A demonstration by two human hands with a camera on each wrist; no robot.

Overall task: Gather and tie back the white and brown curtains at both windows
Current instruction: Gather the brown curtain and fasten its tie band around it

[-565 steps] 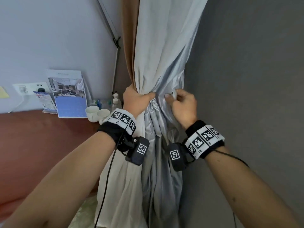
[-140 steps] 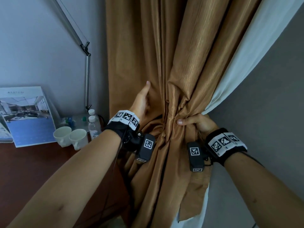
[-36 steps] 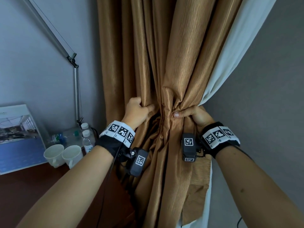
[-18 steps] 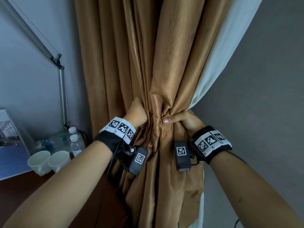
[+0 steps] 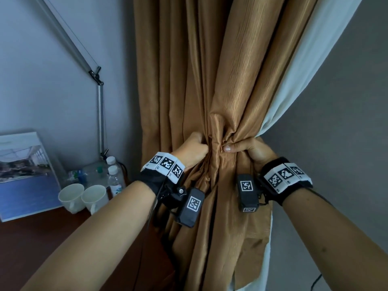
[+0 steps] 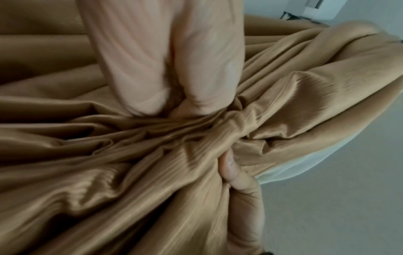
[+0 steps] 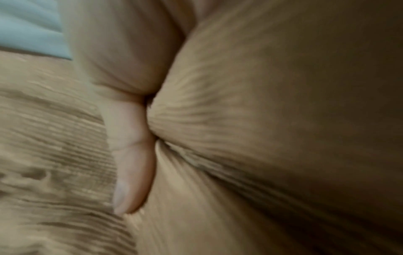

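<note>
Both hands clamped on brown curtain (image 5: 222, 101) at the gathered waist: left hand (image 5: 192, 151) fisted on folds left of the bunch, right hand (image 5: 249, 149) gripping it from the right, thumb across the front. White curtain (image 5: 302, 66) behind brown curtain's right edge. Left of curtain: desk (image 5: 31, 234), two white cups (image 5: 83, 196), water bottles (image 5: 114, 177), lamp arm (image 5: 99, 106).

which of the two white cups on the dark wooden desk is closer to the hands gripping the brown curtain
The right-hand white ceramic cup, the one nearest the clear plastic water bottles. The other white cup touches it on the far side, towards the blue-and-white brochure.
</note>
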